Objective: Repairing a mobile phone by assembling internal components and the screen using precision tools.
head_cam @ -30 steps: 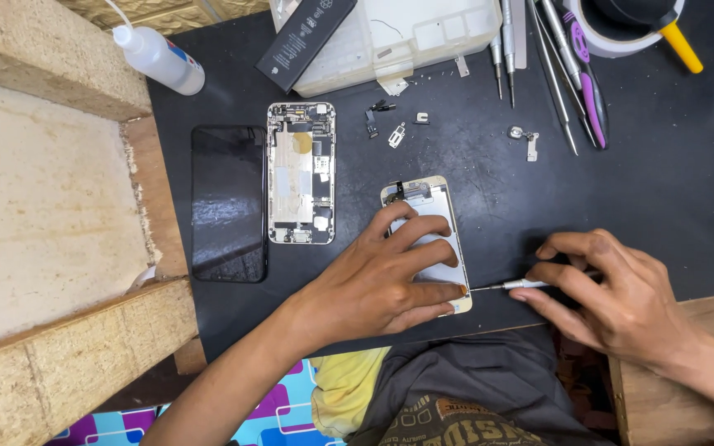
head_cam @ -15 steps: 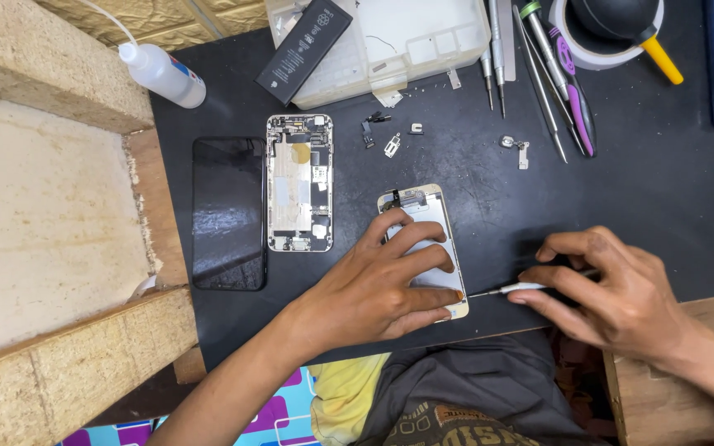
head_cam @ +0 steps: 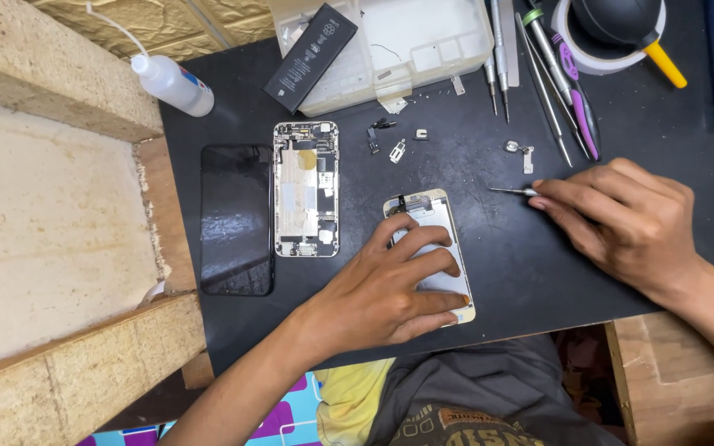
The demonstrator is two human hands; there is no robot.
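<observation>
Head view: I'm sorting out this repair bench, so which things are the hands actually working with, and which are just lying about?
In use:
- left hand pressing flat on the screen panel
- right hand pinching a thin screwdriver

Lying about:
- opened phone body
- black glass panel
- battery on the parts tray
- squeeze bottle
- spare tools
- loose small parts

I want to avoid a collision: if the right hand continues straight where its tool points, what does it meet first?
The right hand points its thin tool leftward; probably the upper edge of the screen panel.
</observation>
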